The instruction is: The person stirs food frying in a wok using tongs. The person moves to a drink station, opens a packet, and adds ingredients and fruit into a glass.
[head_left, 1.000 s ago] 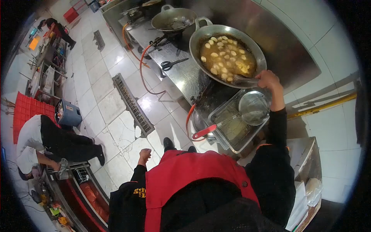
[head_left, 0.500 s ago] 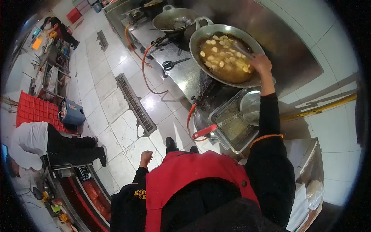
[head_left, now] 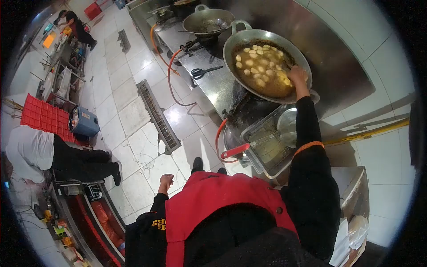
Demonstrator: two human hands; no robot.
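Note:
My right hand [head_left: 298,74] is closed around the handle of a metal cooking utensil, whose far end is hidden in the liquid. It is over the right side of a large wok [head_left: 229,49] on the stove. Brown liquid [head_left: 272,91] fills the wok, with several pale, rounded pieces of food [head_left: 261,66] floating in it and a yellowish patch near my hand. My left hand [head_left: 167,180] hangs over the floor beside my red apron [head_left: 222,191]. Its fingers are curled in and nothing shows in them.
A second wok [head_left: 208,22] stands farther back, with black scissors [head_left: 206,72] on the steel counter [head_left: 213,89]. Close to me, a red-handled strainer [head_left: 235,150] lies across a metal tray [head_left: 267,155]. A person in white [head_left: 33,153] bends at left; another person [head_left: 76,29] stands far back.
My right hand has shifted slightly left and down with the utensil, which now reaches less far across the wok. The floating pieces have drifted. My left hand stays low and curled.

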